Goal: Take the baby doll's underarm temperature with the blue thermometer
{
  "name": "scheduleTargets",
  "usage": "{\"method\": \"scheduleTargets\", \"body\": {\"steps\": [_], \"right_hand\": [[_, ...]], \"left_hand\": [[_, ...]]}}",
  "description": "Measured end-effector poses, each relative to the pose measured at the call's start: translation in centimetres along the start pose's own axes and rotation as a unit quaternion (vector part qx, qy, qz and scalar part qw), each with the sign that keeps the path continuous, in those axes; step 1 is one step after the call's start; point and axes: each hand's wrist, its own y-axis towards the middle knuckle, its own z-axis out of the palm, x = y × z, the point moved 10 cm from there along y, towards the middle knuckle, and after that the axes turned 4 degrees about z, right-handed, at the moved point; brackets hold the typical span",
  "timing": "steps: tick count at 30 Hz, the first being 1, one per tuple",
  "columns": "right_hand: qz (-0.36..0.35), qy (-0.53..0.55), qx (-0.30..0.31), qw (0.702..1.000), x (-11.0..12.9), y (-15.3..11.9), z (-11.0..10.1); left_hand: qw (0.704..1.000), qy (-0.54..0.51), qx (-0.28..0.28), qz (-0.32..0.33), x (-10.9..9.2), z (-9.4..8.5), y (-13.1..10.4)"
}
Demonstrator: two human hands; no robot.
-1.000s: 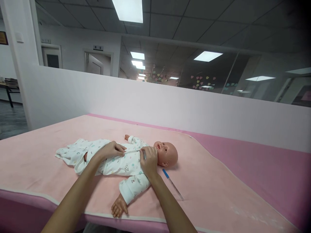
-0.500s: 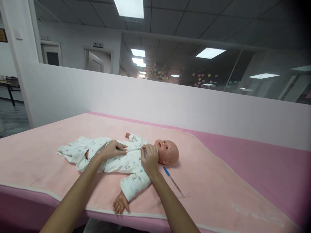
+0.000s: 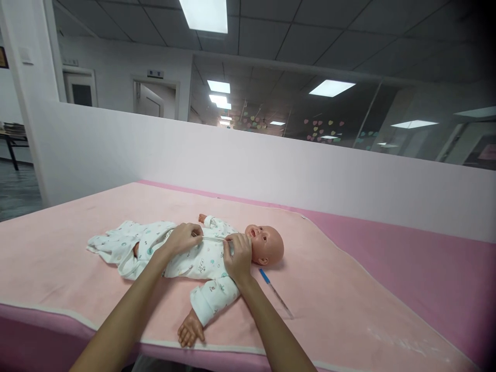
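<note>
A baby doll (image 3: pixel 267 245) lies on its back, its head to the right. It is dressed in a white printed baby shirt (image 3: pixel 207 261), with matching pants (image 3: pixel 116 243) over the legs. My left hand (image 3: pixel 184 240) is closed at the belly, thumb and fingers pinching the shirt's front edge. Near the neck, my right hand (image 3: pixel 238 253) pinches the same edge, which runs as a raised, straight line between both hands. The fingertips are partly hidden. Close to my right forearm lies a blue-capped pen (image 3: pixel 275 292).
A peach-coloured mat (image 3: pixel 341 310) with white edging covers most of the pink tabletop (image 3: pixel 426 258). Behind it stands a low white partition (image 3: pixel 271 168) with glass above. At the far left is a dark-legged table (image 3: pixel 13 144) bearing a stack.
The fingers of my left hand have closed into a pinch on the shirt's front edge, which now looks lifted and tauter. My right hand keeps its place near the neck. The view has shifted slightly.
</note>
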Motion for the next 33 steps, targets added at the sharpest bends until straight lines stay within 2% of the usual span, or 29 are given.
{"method": "scheduleTargets", "body": {"steps": [4,6,8,9,12,14,16,18,21,23,24,26,27,30,33], "right_hand": [[-0.008,0.004,0.002,1.0,-0.1,-0.1,0.1],[-0.018,-0.003,0.005,1.0,0.1,-0.2,0.2],[-0.022,-0.012,0.003,1.0,0.1,-0.4,0.2],[-0.021,-0.015,0.0,1.0,0.1,-0.4,0.1],[-0.023,-0.008,-0.016,1.0,0.0,-0.3,-0.3],[-0.034,-0.001,-0.034,0.999,0.1,0.1,-1.0],[-0.034,0.003,-0.064,0.997,0.2,0.8,-2.5],[-0.01,0.004,-0.108,0.994,-0.1,1.5,-4.9],[0.074,-0.007,-0.153,0.985,-1.6,1.1,-9.3],[0.142,-0.043,-0.125,0.981,-3.6,-0.4,-11.4],[0.162,-0.071,-0.085,0.98,-4.6,-1.5,-11.9],[0.167,-0.144,0.012,0.975,-6.4,-4.0,-12.0],[0.159,-0.185,0.041,0.969,-7.2,-5.3,-12.1],[0.149,-0.281,0.104,0.942,-9.0,-8.2,-12.1],[0.188,-0.331,0.178,0.908,-9.4,-9.3,-11.6]], "left_hand": [[0.999,0.014,-0.051,-0.004,-1.3,-0.3,2.3],[0.997,0.023,-0.069,0.012,-2.4,0.4,3.1],[0.996,-0.014,-0.043,0.074,-4.3,2.4,3.5],[0.993,-0.041,-0.006,0.106,-5.1,3.7,3.4],[0.982,-0.078,0.054,0.161,-6.3,6.2,2.5],[0.98,-0.089,0.058,0.166,-6.1,6.6,2.1],[0.982,-0.109,0.052,0.144,-5.3,6.6,2.2],[0.986,-0.137,0.019,0.097,-3.9,6.2,2.6],[0.978,-0.198,-0.058,0.031,-1.8,5.0,3.1],[0.968,-0.234,-0.087,0.016,-1.2,4.5,3.2],[0.964,-0.247,-0.094,0.012,-1.0,4.4,3.2],[0.959,-0.265,-0.1,0.008,-0.9,4.2,3.1],[0.957,-0.272,-0.101,0.005,-0.9,4.2,3.1],[0.945,-0.312,-0.098,0.002,-0.8,4.2,3.0],[0.931,-0.355,-0.089,-0.01,-0.7,4.4,2.9]]}}
